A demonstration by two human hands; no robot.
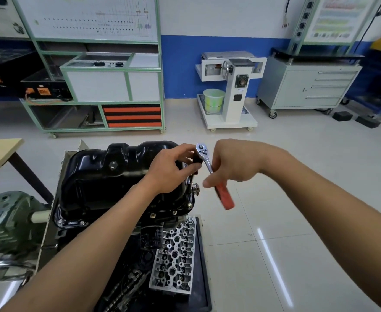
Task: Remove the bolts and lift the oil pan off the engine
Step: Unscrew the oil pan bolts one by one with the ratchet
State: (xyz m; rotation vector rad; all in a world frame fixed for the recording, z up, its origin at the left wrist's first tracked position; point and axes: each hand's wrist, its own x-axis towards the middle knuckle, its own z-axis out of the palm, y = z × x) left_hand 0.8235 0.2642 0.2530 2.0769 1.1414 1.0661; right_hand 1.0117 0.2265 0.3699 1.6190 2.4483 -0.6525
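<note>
Head view looks down on the black oil pan (108,176), seated left of centre in the frame on the upturned engine (162,220). Both hands work at the pan's right edge. The left hand (171,170) curls round a dark piece under the head of the ratchet (207,163), and the right hand (232,163) wraps the handle above its red grip. The ratchet's long axis slants from upper left to lower right, away from the pan, and its drive seems to drop toward the flange below the left hand. Several bolts (174,212) sit along the near flange, closer to the left arm. White print on the oil filter (151,238) is too blurred to read.
</note>
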